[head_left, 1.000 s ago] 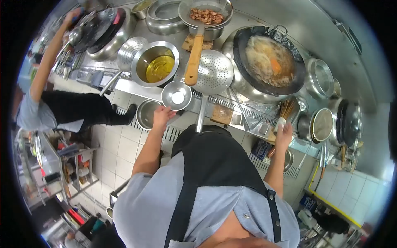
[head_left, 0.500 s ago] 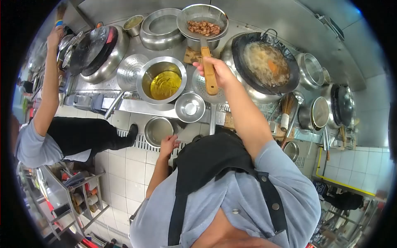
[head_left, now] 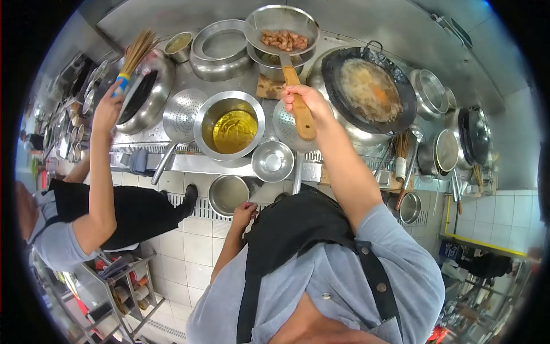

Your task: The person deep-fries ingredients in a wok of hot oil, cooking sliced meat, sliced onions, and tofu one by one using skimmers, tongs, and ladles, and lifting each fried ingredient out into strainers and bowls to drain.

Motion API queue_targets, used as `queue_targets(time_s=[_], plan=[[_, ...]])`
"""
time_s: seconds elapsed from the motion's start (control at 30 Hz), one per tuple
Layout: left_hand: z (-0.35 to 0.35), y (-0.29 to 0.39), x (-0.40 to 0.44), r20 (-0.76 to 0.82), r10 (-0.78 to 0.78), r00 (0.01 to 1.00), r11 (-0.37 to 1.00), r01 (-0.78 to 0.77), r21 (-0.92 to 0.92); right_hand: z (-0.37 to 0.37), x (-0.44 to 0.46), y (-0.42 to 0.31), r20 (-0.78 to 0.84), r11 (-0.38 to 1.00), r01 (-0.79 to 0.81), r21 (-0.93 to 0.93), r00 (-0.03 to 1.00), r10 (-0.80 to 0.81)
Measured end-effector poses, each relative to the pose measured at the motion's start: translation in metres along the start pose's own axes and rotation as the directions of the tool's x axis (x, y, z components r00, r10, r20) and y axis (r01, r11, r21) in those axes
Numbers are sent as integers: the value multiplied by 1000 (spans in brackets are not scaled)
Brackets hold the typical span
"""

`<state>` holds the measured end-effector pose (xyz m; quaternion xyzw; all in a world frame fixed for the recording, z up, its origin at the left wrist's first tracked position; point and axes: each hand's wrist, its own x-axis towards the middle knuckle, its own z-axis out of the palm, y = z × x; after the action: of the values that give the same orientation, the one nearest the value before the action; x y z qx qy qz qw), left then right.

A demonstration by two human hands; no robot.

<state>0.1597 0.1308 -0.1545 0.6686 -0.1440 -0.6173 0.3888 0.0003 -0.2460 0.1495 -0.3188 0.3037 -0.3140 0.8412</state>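
My right hand (head_left: 307,106) is closed around the wooden handle (head_left: 302,117) of a fine mesh strainer (head_left: 282,27). Browned pieces of food (head_left: 284,40) lie in its mesh. The strainer is over a metal pot (head_left: 281,64) at the back of the counter; whether they touch I cannot tell. Down by my apron, my left hand (head_left: 244,215) has its fingers loosely curled, with nothing visible in them. It appears close to a steel pot (head_left: 213,195) low down, which holds cloudy liquid.
A pot of yellow oil (head_left: 199,129), a perforated ladle (head_left: 182,114) and a small bowl (head_left: 272,161) are on the counter. At right, a black wok (head_left: 338,97) contains bubbling liquid. A co-worker's hand (head_left: 107,112) holds a bamboo brush (head_left: 137,54) at left.
The strainer now shows more of the pot beneath it, and my grip has tightened on the handle. My left fingers look more curled. The co-worker's bamboo brush has moved right and down.
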Motion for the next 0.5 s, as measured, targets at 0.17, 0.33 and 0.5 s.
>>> queue_targets(time_s=[0.17, 0.33, 0.5], plan=[[5, 33, -2, -33, -8, 999, 994, 11, 110, 5, -12, 8, -80, 994, 71, -83, 994, -78], [10, 49, -4, 11, 24, 1000, 989, -26, 146, -18, 1, 3, 24, 999, -9, -52, 1000, 10], [13, 63, -11, -77, 211, 975, 973, -201, 116, -4, -30, -4, -6, 988, 103, -111, 995, -104]])
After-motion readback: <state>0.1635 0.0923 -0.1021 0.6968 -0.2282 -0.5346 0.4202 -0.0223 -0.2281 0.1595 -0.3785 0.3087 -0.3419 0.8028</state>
